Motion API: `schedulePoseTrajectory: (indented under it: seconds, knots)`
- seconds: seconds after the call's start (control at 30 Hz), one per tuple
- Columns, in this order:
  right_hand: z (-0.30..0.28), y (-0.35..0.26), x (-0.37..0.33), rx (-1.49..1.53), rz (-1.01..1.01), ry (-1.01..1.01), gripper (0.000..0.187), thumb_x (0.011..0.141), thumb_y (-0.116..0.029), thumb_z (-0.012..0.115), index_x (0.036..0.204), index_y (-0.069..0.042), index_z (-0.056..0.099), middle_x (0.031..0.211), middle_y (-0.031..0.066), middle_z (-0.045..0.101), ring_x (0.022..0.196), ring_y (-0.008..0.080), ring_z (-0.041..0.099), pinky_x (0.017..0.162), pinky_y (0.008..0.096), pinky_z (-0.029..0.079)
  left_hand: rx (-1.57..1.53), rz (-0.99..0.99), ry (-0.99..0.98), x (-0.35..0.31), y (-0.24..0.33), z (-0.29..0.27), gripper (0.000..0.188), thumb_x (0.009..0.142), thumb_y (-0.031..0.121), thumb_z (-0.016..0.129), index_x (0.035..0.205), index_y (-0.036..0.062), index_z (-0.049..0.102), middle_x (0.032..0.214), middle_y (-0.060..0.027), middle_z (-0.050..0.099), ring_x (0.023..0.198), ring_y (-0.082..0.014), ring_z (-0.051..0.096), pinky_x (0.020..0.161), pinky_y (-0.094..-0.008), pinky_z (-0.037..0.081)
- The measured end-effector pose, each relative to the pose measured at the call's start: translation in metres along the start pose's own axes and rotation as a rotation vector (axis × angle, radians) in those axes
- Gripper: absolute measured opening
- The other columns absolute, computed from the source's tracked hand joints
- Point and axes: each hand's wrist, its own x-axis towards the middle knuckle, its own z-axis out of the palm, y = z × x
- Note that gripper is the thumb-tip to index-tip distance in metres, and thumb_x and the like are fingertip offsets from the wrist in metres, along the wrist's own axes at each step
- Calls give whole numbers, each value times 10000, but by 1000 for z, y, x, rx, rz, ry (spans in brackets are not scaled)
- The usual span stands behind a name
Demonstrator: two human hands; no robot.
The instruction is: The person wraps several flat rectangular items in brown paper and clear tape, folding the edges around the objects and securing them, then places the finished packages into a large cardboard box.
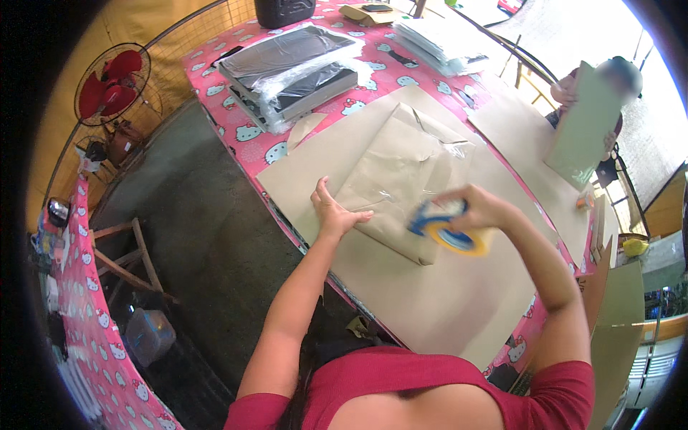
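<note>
A flat package wrapped in brown paper (390, 172), with strips of clear tape on it, lies on a large brown paper sheet (459, 308). At its left edge rests my left hand (334, 211), fingers spread and thumb reaching onto the wrapping. My right hand (479, 206) grips a blue tape dispenser (428, 215) with a yellow roll, held over the package's near right part. Motion blurs the dispenser somewhat, and whether it touches the paper I cannot tell.
Plastic-wrapped dark panels (294, 68) are stacked on the pink patterned tablecloth (247, 134), with white wrapped packs (437, 46) farther back. Across the table a person (566, 89) holds a pale board (588, 132). A red-bladed fan (111, 84) and wooden stand (132, 254) are at left.
</note>
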Motion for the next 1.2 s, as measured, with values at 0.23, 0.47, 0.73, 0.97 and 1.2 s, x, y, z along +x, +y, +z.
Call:
schedulePoseTrajectory:
  seconds: [0.23, 0.47, 0.73, 0.97, 1.2]
  knots:
    - [-13, -14, 62, -669, 367, -533, 516, 605, -357, 685, 1012, -41, 672, 968, 174, 662, 832, 269, 641, 780, 339, 501, 400, 356, -128, -18, 44, -7, 929, 646, 226, 783, 1400, 143, 247, 1348, -243, 339, 1230, -407, 345, 1021, -467, 310]
    - [3, -2, 99, -557, 888, -595, 520, 670, -478, 663, 932, -29, 689, 978, 179, 656, 858, 308, 632, 759, 406, 496, 626, 696, -162, -2, -9, 8, 529, 909, 430, 381, 1365, 163, 406, 1433, -117, 341, 1321, -313, 301, 1064, -490, 234]
    - [63, 82, -141, -591, 1000, 552, 610, 648, -426, 746, 1147, -112, 589, 1042, 197, 600, 903, 342, 604, 783, 427, 479, 766, 604, -171, -10, 4, 13, 527, 912, 384, 378, 1385, 151, 368, 1471, -95, 271, 1350, -282, 244, 1082, -474, 196]
    - [201, 71, -108, -842, 993, 1224, 578, 738, -323, 704, 1237, -108, 507, 1115, 233, 526, 1048, 381, 492, 914, 489, 369, 694, 692, -241, 9, -10, -10, 602, 869, 472, 448, 1348, 111, 400, 1407, -143, 342, 1279, -334, 319, 1036, -488, 245]
    - [249, 18, 11, 228, 590, 1329, 605, 755, -508, 649, 1015, 36, 599, 980, 245, 532, 925, 356, 520, 826, 446, 424, 330, 408, -201, 27, -38, -11, 609, 805, 528, 581, 960, -61, 589, 1011, -201, 545, 921, -312, 504, 817, -432, 396]
